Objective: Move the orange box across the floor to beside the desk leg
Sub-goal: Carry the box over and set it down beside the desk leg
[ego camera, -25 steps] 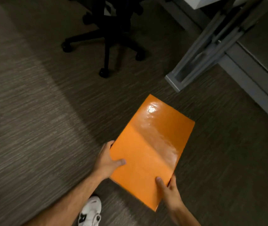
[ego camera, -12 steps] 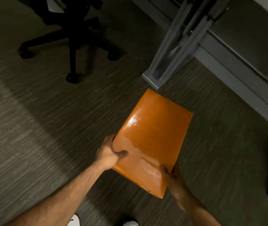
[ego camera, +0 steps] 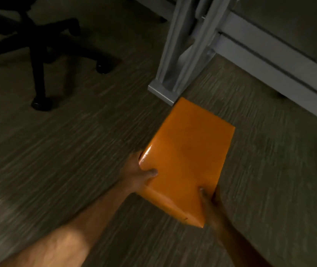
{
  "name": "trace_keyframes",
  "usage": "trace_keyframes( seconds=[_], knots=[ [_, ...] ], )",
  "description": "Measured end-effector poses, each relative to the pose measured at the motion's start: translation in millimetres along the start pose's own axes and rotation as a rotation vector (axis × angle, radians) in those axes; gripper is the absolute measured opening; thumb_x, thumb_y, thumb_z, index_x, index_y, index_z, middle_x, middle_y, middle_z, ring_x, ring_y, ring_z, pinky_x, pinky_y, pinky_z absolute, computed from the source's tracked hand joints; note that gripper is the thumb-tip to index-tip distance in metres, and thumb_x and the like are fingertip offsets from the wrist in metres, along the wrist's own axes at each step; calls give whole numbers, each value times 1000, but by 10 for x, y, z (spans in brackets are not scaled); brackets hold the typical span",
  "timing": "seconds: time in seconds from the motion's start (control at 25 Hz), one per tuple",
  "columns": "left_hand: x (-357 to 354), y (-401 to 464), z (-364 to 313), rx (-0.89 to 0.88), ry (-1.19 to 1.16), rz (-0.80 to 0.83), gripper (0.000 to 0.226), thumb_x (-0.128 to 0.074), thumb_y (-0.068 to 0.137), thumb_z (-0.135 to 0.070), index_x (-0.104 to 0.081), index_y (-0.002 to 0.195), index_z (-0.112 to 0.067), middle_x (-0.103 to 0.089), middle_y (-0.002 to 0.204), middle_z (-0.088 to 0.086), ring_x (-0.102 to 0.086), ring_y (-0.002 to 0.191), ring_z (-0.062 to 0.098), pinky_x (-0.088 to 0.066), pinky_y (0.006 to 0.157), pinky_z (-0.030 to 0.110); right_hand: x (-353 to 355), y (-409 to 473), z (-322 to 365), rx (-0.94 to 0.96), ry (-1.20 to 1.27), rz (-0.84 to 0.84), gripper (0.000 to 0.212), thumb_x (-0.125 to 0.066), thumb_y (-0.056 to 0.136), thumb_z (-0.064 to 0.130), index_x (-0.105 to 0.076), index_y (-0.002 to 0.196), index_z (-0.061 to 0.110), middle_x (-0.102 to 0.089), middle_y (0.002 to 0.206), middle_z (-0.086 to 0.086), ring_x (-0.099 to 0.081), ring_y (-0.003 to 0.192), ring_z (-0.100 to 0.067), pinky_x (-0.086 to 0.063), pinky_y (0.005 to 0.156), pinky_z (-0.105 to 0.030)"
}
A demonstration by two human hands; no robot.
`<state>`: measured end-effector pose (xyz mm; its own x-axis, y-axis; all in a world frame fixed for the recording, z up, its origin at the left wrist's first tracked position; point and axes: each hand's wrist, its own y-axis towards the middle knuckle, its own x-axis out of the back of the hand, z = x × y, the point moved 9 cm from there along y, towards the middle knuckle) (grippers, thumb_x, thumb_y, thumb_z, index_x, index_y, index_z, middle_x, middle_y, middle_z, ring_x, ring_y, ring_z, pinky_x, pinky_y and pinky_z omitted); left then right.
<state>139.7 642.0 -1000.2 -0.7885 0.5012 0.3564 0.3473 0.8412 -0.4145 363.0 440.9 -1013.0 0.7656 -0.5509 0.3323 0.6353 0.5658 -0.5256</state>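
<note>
A glossy orange box (ego camera: 186, 151) is in the centre of the head view, long side pointing away from me. Its far corner reaches the foot of the grey desk leg (ego camera: 175, 60), which rises toward the top of the frame. My left hand (ego camera: 137, 174) grips the box's near left edge, thumb on top. My right hand (ego camera: 211, 205) holds the near right corner, thumb pressed on the top face. I cannot tell whether the box rests on the carpet or hangs just above it.
A black office chair base (ego camera: 38, 54) with castors stands at the upper left. A grey desk rail and panel (ego camera: 279, 60) run along the right side. Striped grey-brown carpet (ego camera: 47, 160) covers the floor.
The box has moved forward with both hands on it, from short of the desk leg to its far corner at the leg's foot. The view has closed in on the desk.
</note>
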Motion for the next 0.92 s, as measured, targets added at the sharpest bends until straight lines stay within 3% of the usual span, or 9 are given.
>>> trace_keyframes(
  seconds=[0.08,0.24,0.36,0.6,0.68,0.84,0.92],
  knots=[
    [-209,285,38,5,12,7,73,-90,66,-28,-56,130,-20,-58,120,0,-61,104,22,-49,87,33,9,332,-1,27,29,-32,77,-60,95,41,-14,157,39,-43,151,-6,-54,118,-29,-46,95,-47],
    [-534,894,57,9,51,34,87,-82,55,-54,-53,133,-28,-59,128,-1,-62,111,26,-52,95,51,23,903,143,114,42,-65,80,-57,89,56,-10,154,48,-36,157,-2,-50,124,-31,-45,99,-56],
    [-660,1291,95,6,70,30,100,-74,47,-66,-48,137,-31,-59,129,-1,-61,114,27,-51,96,51,-50,1213,171,147,74,-100,78,-55,93,53,-8,155,48,-30,162,-3,-47,135,-35,-44,104,-58],
    [-791,1493,52,-89,203,-83,83,-77,74,-52,-42,145,-24,-50,139,5,-56,121,30,-47,100,42,-65,1688,-130,132,29,-192,86,-57,82,73,-5,149,60,-27,165,-1,-44,140,-36,-42,106,-66],
    [-813,1489,59,-134,174,-89,72,-77,75,-53,-49,137,-28,-57,129,1,-61,112,26,-48,94,38,-38,1671,-82,156,-85,-247,82,-52,86,70,-5,153,55,-29,164,-1,-47,138,-36,-43,106,-61],
    [-752,1317,147,-129,-95,-124,44,-86,70,-42,-59,105,-48,-67,99,-18,-66,91,7,-51,81,35,-6,1388,69,307,-296,-424,65,-46,94,56,-29,154,38,-26,165,-2,-48,137,-35,-47,98,-51],
    [-739,1274,194,-101,-192,-171,48,-89,69,-35,-60,105,-48,-66,94,-22,-63,87,-2,-52,79,33,-116,1303,-52,295,-351,-378,68,-46,90,62,-28,154,46,-16,168,2,-42,143,-33,-46,102,-50]
  ],
)
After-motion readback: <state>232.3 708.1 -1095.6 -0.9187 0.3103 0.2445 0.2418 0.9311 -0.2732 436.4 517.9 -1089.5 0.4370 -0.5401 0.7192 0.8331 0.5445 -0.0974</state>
